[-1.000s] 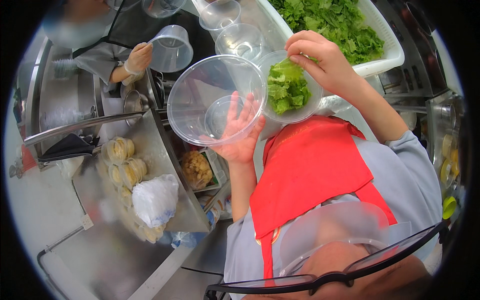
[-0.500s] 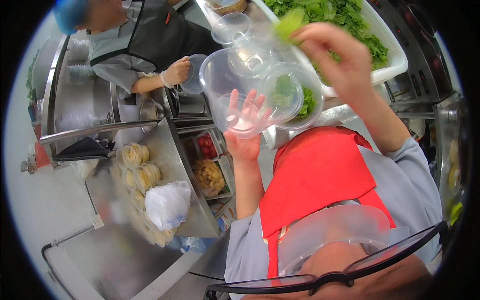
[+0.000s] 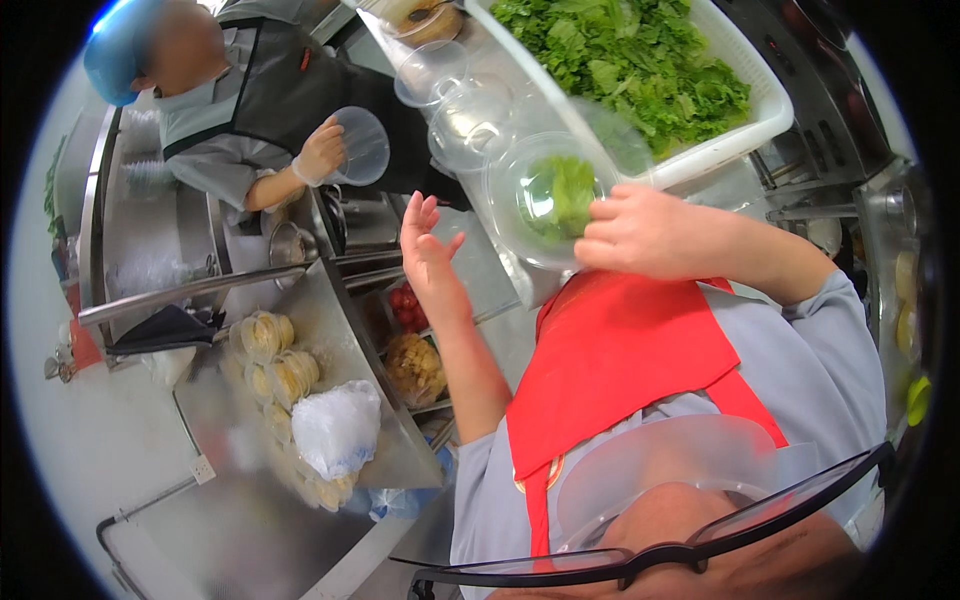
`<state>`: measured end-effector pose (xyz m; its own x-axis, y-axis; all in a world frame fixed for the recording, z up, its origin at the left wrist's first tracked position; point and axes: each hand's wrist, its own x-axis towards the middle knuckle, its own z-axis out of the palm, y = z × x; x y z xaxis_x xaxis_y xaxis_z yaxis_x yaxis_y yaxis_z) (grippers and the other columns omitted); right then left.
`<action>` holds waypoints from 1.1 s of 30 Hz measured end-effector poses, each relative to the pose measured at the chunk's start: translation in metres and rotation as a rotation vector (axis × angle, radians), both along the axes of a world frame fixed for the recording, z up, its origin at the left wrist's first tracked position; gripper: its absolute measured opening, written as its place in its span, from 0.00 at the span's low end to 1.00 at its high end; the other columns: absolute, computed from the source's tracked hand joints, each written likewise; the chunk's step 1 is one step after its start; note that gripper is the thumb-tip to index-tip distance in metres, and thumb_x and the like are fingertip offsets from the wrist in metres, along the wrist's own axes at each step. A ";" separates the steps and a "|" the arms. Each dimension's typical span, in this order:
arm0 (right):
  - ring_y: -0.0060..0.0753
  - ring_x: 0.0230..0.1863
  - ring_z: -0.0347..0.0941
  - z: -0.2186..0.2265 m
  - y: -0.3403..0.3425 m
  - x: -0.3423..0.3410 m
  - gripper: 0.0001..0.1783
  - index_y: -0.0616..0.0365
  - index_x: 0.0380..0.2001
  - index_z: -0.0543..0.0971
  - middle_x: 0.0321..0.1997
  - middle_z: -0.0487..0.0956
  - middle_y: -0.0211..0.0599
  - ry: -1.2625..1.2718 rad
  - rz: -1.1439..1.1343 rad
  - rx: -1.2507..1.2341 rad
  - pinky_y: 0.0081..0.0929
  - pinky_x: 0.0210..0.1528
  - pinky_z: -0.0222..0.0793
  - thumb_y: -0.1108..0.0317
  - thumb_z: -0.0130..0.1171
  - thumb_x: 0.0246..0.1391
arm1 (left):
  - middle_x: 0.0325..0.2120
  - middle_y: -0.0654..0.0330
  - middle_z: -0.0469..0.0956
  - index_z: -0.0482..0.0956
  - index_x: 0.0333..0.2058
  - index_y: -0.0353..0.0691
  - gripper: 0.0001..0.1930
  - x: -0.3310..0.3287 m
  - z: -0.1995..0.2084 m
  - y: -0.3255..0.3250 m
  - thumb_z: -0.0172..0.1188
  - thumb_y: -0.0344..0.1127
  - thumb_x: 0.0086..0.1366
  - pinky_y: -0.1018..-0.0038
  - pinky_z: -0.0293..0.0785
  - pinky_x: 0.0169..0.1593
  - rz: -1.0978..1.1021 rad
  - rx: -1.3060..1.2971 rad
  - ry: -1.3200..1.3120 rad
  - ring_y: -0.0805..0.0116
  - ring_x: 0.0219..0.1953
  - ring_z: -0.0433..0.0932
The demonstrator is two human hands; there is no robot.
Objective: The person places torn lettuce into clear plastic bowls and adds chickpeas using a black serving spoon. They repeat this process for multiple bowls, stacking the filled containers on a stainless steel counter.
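My right hand (image 3: 640, 232) has its fingers curled at the right rim of a clear round plastic bowl (image 3: 515, 235). Green lettuce (image 3: 568, 195) shows through the bowl, and glare on the plastic makes it hard to tell whether a lid lies over it. To the left of the bowl, my left hand (image 3: 432, 255) is raised with fingers apart, holding nothing. Beyond the bowl stand more clear plastic bowls (image 3: 432, 72) in a row. A large white basket (image 3: 775, 125) heaped with chopped lettuce (image 3: 620, 60) is just past my right hand.
At the far left a co-worker's hand (image 3: 322, 150) holds a clear round plastic piece (image 3: 363, 147). Left of my left forearm are containers of red fruit (image 3: 407, 308) and yellowish chunks (image 3: 414, 370). A steel counter (image 3: 390, 440) carries filled cups (image 3: 262, 337) and a white plastic bag (image 3: 338, 428).
My right hand came down from the basket to the bowl's rim. My left hand let go of clear plasticware and moved left. The co-worker's hand with the clear piece moved left.
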<state>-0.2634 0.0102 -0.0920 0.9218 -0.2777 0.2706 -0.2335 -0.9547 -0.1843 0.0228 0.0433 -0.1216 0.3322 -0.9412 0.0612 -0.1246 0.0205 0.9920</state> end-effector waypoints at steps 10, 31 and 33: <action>0.47 0.64 0.69 -0.085 -0.122 -0.067 0.38 0.48 0.63 0.74 0.59 0.76 0.47 -0.015 -0.970 0.440 0.47 0.56 0.73 0.52 0.74 0.49 | 0.43 0.41 0.84 0.76 0.56 0.30 0.22 -0.028 0.000 0.010 0.57 0.33 0.65 0.58 0.77 0.52 -0.234 0.606 -0.416 0.44 0.48 0.84; 0.29 0.43 0.80 0.041 -0.060 -0.037 0.22 0.57 0.52 0.82 0.47 0.82 0.34 -0.689 -0.317 0.660 0.26 0.39 0.79 0.81 0.62 0.52 | 0.44 0.40 0.83 0.74 0.59 0.42 0.23 -0.025 -0.002 0.001 0.50 0.48 0.72 0.51 0.74 0.51 -0.191 0.454 -0.750 0.37 0.48 0.80; 0.41 0.51 0.79 0.029 -0.039 -0.002 0.26 0.57 0.52 0.82 0.52 0.80 0.40 -0.489 -0.211 0.514 0.34 0.47 0.77 0.81 0.65 0.46 | 0.44 0.40 0.83 0.74 0.59 0.41 0.24 -0.024 -0.003 0.001 0.47 0.50 0.74 0.51 0.74 0.51 -0.197 0.425 -0.668 0.37 0.48 0.80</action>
<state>-0.2655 -0.0289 -0.0626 0.6421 -0.6383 0.4247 -0.1791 -0.6635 -0.7264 -0.0011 0.0442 -0.1244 0.1784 -0.9659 -0.1878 -0.7259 -0.2580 0.6375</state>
